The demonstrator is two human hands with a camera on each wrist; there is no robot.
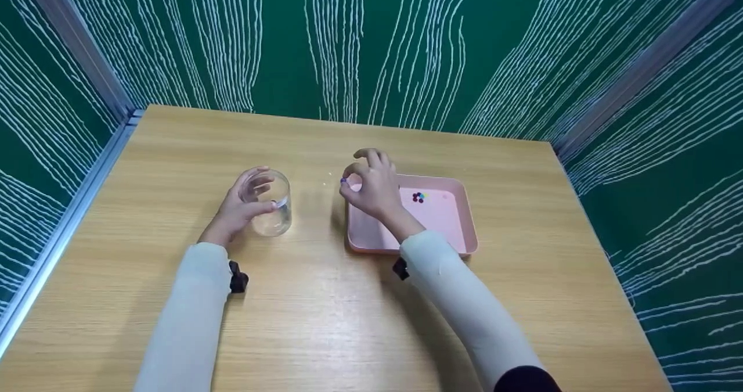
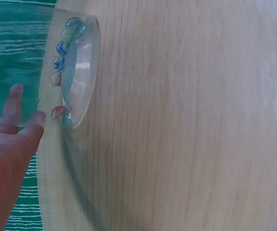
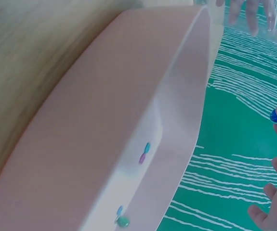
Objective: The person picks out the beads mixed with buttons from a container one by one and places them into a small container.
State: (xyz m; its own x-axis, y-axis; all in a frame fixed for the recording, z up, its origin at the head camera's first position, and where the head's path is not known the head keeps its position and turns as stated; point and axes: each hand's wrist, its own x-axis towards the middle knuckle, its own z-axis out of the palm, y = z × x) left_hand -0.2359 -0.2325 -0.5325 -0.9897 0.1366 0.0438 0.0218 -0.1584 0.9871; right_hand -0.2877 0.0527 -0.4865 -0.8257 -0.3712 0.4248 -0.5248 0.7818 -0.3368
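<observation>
My left hand [image 1: 233,215] grips a clear, wide-mouthed jar [image 1: 273,222] on the left half of the table. Its thumb and fingers wrap the jar's upper part. Several glass marbles [image 2: 59,62] lie along the jar's bottom in the left wrist view. Above the left edge of a pink tray [image 1: 432,229], my right hand [image 1: 376,187] pinches a small blue marble [image 3: 274,116] between thumb and forefinger, its other fingers raised. A small cluster of dark and coloured pieces [image 1: 418,197] sits on the tray floor; a green marble [image 3: 123,221] shows there in the right wrist view.
Everything stands on a light wooden table [image 1: 325,322]. A few tiny pale specks [image 1: 328,178] appear between jar and tray. Green panels [image 1: 278,49] with white streaks stand behind and at both sides, with metal posts [image 1: 87,43] at the corners.
</observation>
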